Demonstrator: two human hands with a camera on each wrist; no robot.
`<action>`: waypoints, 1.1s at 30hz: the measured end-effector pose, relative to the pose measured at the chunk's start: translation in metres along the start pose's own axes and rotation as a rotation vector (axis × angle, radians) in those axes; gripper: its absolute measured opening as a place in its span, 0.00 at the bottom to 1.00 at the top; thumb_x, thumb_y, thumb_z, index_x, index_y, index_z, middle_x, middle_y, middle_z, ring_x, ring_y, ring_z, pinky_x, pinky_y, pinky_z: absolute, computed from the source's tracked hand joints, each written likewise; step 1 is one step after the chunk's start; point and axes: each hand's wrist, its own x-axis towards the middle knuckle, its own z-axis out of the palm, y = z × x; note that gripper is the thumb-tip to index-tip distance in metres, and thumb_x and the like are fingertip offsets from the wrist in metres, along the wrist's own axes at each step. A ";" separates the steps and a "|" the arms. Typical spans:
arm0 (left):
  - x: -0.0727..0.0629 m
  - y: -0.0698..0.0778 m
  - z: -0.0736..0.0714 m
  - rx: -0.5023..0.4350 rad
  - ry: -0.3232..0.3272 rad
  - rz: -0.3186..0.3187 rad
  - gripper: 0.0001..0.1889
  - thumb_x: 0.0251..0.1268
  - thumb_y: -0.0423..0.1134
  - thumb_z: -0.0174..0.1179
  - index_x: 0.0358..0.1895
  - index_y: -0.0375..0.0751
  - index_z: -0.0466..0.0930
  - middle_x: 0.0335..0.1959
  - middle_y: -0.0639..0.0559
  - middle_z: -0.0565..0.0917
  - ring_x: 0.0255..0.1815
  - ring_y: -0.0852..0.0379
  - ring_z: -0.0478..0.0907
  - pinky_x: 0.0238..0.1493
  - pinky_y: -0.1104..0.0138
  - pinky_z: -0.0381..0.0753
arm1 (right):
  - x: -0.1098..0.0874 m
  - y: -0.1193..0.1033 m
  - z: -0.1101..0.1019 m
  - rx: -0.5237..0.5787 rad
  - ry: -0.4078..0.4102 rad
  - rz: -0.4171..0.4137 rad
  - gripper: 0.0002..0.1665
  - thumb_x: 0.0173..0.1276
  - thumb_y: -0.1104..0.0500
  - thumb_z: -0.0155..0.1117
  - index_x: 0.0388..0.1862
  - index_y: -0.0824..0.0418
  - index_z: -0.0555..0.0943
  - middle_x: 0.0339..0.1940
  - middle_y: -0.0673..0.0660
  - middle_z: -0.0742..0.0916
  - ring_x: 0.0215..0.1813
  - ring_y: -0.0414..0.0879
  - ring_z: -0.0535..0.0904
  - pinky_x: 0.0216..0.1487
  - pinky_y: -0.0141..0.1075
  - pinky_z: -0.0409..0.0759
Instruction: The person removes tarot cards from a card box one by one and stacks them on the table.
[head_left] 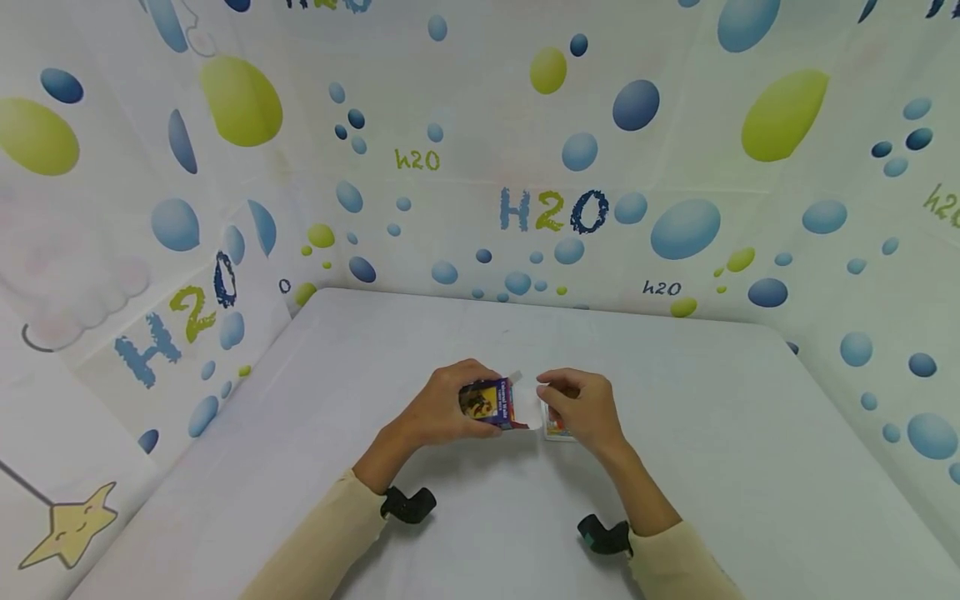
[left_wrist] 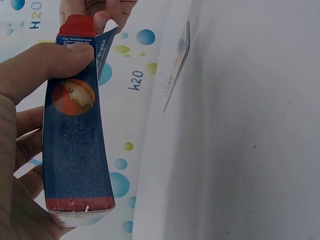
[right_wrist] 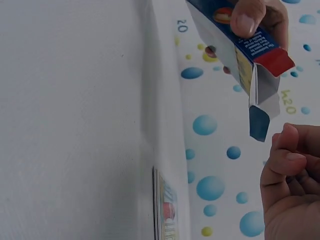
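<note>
My left hand (head_left: 441,410) grips a small card box (head_left: 486,402), dark blue with a picture on its front, and "Waite" lettering shows on it. In the left wrist view the thumb presses the box's narrow blue side (left_wrist: 75,160). The box's end with its red flap (right_wrist: 276,62) is unfolded and faces my right hand (head_left: 588,408). The right fingers are bent loosely with nothing between them, just off a dark blue side flap (right_wrist: 259,123). Below the right hand a thin stack of printed cards (head_left: 557,428) lies on the table, partly covered by the hand.
The table has a white cover (head_left: 300,508). Patterned sheets (head_left: 465,100) with blue and green drops and "H2O" lettering stand behind it and at both sides. A black wrist camera (head_left: 408,505) sits on the left wrist and another (head_left: 602,534) on the right.
</note>
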 end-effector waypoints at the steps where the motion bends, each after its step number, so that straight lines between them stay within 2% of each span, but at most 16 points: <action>1: 0.000 0.000 0.000 0.002 -0.002 0.001 0.35 0.42 0.45 0.83 0.59 0.49 0.81 0.51 0.61 0.81 0.51 0.62 0.77 0.53 0.62 0.82 | -0.001 -0.002 0.002 0.005 0.004 -0.005 0.06 0.69 0.63 0.69 0.42 0.62 0.88 0.28 0.63 0.86 0.21 0.50 0.79 0.22 0.31 0.79; 5: 0.000 0.002 0.000 0.002 -0.008 0.009 0.35 0.42 0.45 0.83 0.59 0.48 0.81 0.51 0.60 0.81 0.51 0.62 0.77 0.54 0.63 0.81 | -0.002 -0.005 0.006 0.019 0.002 -0.017 0.05 0.68 0.64 0.69 0.40 0.63 0.88 0.25 0.60 0.86 0.20 0.48 0.78 0.20 0.31 0.77; 10: 0.000 0.004 0.001 -0.007 -0.013 0.024 0.35 0.43 0.43 0.83 0.59 0.46 0.81 0.51 0.59 0.81 0.51 0.61 0.78 0.54 0.63 0.82 | -0.004 -0.006 0.012 -0.003 -0.042 0.001 0.07 0.66 0.65 0.69 0.42 0.67 0.87 0.23 0.58 0.85 0.19 0.51 0.79 0.20 0.32 0.78; 17: 0.000 0.006 0.004 -0.016 -0.037 0.026 0.34 0.44 0.44 0.83 0.59 0.46 0.81 0.51 0.59 0.81 0.51 0.59 0.78 0.54 0.63 0.82 | -0.007 -0.005 0.020 -0.028 -0.084 0.030 0.04 0.64 0.67 0.71 0.38 0.64 0.86 0.24 0.56 0.86 0.22 0.47 0.81 0.22 0.34 0.81; 24: 0.000 0.004 0.008 -0.008 -0.046 0.035 0.34 0.43 0.44 0.83 0.58 0.45 0.81 0.50 0.59 0.81 0.51 0.61 0.77 0.54 0.63 0.81 | -0.009 -0.005 0.026 -0.043 -0.082 0.058 0.06 0.64 0.68 0.70 0.37 0.62 0.82 0.24 0.54 0.84 0.25 0.45 0.83 0.24 0.35 0.84; 33: 0.000 0.005 0.009 0.003 -0.047 0.025 0.34 0.42 0.43 0.84 0.58 0.47 0.82 0.50 0.61 0.81 0.50 0.63 0.77 0.53 0.63 0.81 | -0.009 -0.005 0.029 -0.081 -0.063 0.061 0.09 0.61 0.70 0.71 0.38 0.62 0.81 0.23 0.53 0.84 0.24 0.45 0.80 0.23 0.34 0.81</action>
